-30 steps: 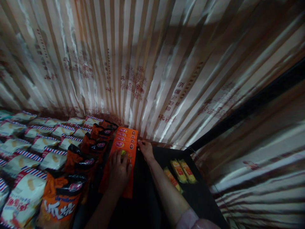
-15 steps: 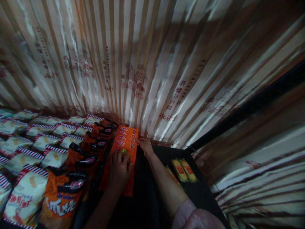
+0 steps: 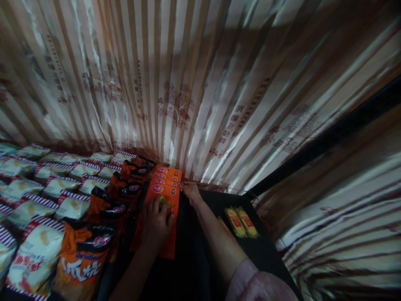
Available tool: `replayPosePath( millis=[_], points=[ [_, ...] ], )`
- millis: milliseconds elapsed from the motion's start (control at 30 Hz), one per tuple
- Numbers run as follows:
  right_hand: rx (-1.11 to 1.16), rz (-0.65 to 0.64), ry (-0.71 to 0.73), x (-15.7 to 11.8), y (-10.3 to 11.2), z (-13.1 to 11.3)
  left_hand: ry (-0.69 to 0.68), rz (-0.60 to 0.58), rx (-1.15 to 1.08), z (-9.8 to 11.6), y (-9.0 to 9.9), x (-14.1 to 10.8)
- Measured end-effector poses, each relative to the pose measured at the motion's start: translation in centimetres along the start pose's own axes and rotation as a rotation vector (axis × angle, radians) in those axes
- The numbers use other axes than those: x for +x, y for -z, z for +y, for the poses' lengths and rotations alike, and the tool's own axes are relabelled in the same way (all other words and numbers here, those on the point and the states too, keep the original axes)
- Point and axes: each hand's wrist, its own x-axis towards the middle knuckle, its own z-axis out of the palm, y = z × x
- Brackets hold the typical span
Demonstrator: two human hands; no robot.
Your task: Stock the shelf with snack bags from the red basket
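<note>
Several orange-red packets (image 3: 165, 191) lie overlapped in a column on the black table (image 3: 194, 234), their round logos showing at the far end. My left hand (image 3: 156, 221) rests flat on the nearest packet with its fingers spread. At the column's right edge, my right hand (image 3: 190, 191) pinches the side of the packets near the logos between thumb and finger. The lower part of the column is partly covered by my left hand and forearm.
Rows of white snack bags (image 3: 34, 251) fill the left side, with orange-and-black bags (image 3: 83, 255) beside the packets. Yellow packets (image 3: 235, 222) lie right of my right forearm. A striped curtain (image 3: 175, 83) hangs behind, crossed by a dark bar (image 3: 326, 138) at right.
</note>
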Motion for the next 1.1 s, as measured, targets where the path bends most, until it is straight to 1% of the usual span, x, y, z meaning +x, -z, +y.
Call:
replayPosePath(
  millis=[167,267,333,467,600,733,800,867,1000,1100],
  points=[
    [-0.04,0.022,-0.009,0.0,-0.3,0.0,-0.002,0.003,-0.024,-0.1,0.0,0.1],
    [-0.048,0.031,-0.015,0.0,-0.3,0.0,-0.007,0.054,-0.04,-0.2,0.0,0.3],
    [-0.047,0.03,-0.017,0.0,-0.3,0.1,-0.007,0.082,-0.052,-0.5,-0.2,0.5],
    [-0.034,0.018,-0.014,-0.1,-0.2,0.2,-0.019,0.079,-0.063,-1.3,-0.5,1.0],
    [0.069,0.04,0.001,-0.3,-0.3,0.1,-0.031,0.082,-0.062,-1.5,-0.6,1.2],
    [0.244,0.103,0.014,-0.8,0.0,0.3,-0.041,0.081,-0.043,-0.8,-1.0,1.7],
    [0.284,0.108,0.056,-1.0,0.4,0.6,-0.04,0.075,-0.024,-0.4,-1.3,2.4],
    [0.273,0.098,0.124,-1.2,0.9,1.1,-0.046,0.066,-0.008,0.0,-1.7,3.2],
    [0.194,0.047,0.25,-1.1,1.3,1.9,-0.042,0.005,0.017,0.2,-2.1,5.0],
    [0.093,0.054,0.315,-0.9,0.9,2.2,-0.026,-0.033,0.038,0.0,-2.5,6.0]
  ],
)
